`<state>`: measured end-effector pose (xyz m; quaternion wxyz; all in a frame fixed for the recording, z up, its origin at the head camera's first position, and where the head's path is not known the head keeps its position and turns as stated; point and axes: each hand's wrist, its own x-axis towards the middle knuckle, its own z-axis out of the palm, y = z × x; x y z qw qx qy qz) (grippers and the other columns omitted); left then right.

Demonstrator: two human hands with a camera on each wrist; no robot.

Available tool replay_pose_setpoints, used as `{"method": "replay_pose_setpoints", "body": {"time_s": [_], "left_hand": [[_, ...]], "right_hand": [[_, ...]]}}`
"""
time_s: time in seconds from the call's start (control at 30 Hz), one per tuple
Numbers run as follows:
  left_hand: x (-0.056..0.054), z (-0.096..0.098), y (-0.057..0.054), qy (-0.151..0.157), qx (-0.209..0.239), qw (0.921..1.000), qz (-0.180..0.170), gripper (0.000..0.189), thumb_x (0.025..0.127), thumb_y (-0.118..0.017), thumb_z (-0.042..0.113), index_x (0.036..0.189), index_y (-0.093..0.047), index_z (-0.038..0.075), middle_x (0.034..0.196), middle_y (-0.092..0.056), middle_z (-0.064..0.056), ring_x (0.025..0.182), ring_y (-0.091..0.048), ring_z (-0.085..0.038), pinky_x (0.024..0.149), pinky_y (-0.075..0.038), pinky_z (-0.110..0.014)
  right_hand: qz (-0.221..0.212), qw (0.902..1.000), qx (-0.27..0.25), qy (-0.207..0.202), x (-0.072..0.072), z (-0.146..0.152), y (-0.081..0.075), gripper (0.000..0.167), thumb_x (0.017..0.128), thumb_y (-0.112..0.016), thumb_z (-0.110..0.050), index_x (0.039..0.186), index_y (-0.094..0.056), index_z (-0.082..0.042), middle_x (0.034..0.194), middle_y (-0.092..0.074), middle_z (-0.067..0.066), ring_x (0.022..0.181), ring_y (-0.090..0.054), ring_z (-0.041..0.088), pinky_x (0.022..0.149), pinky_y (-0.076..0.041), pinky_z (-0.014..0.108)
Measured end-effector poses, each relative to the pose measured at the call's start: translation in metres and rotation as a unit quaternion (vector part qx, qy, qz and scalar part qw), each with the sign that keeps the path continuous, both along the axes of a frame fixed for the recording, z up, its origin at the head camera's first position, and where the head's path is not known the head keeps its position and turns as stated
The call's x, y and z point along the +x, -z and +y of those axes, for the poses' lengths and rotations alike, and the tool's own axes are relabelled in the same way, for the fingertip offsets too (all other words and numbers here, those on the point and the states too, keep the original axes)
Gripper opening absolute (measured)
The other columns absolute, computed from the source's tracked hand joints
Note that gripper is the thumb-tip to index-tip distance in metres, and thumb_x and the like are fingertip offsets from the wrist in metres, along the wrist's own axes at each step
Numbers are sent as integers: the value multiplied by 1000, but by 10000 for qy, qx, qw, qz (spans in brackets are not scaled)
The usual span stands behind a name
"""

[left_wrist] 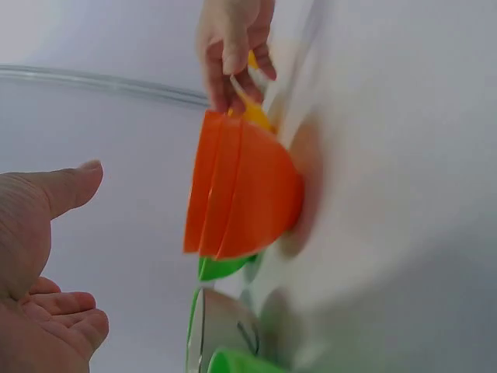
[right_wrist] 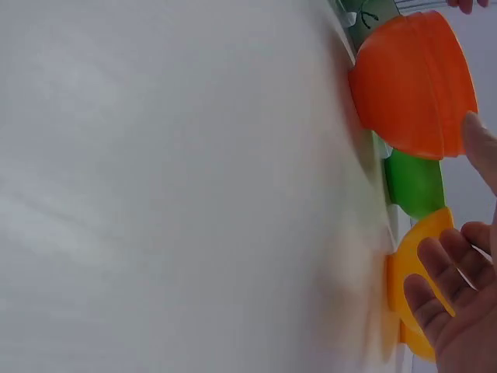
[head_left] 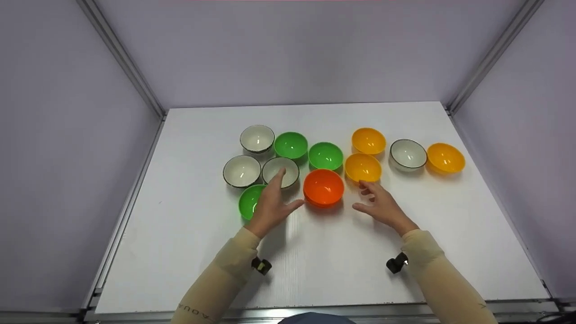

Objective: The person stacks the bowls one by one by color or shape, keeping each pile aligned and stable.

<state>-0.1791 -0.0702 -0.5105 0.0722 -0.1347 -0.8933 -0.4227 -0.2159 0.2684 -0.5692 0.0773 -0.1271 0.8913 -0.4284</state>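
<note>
The left hand (head_left: 271, 206) hangs relaxed just left of the orange bowls (head_left: 323, 188); the right hand (head_left: 383, 206), loosely spread, just right.

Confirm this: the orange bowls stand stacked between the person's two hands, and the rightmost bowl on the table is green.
Not quite: the rightmost bowl is yellow, not green, as the head view shows. The orange bowls do stand stacked between the left hand and right hand.
</note>
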Motion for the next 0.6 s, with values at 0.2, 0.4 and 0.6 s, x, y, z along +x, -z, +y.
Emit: {"method": "replay_pose_setpoints", "body": {"time_s": [0.2, 0.4, 0.6], "left_hand": [[6, -35, 3, -500, -88, 9977, 458, 93, 75, -83, 30, 147, -32, -1, 144, -44, -16, 133, -41, -28, 111, -32, -40], [12, -70, 15, -880, -90, 9950, 454, 88, 76, -83, 30, 144, -35, -1, 140, -48, -16, 130, -43, -29, 108, -35, -43], [21, -95, 24, -1146, -252, 9929, 186, 92, 76, -82, 36, 146, -33, 1, 142, -45, -17, 132, -41, -30, 108, -34, -44]], "right_hand": [[-103, 9997, -163, 172, 0, 10, 0, 66, 86, -74, -25, 141, -43, -6, 135, -51, 13, 114, -53, 27, 94, -48, 49], [258, 9975, -167, 636, -4, 17, -1, 57, 89, -70, -26, 136, -49, -3, 120, -60, 13, 103, -57, 22, 86, -52, 39], [709, 9909, -54, 1144, -7, 19, 0, 54, 89, -68, -38, 129, -56, -3, 106, -63, 6, 90, -59, 17, 70, -49, 17]]}}
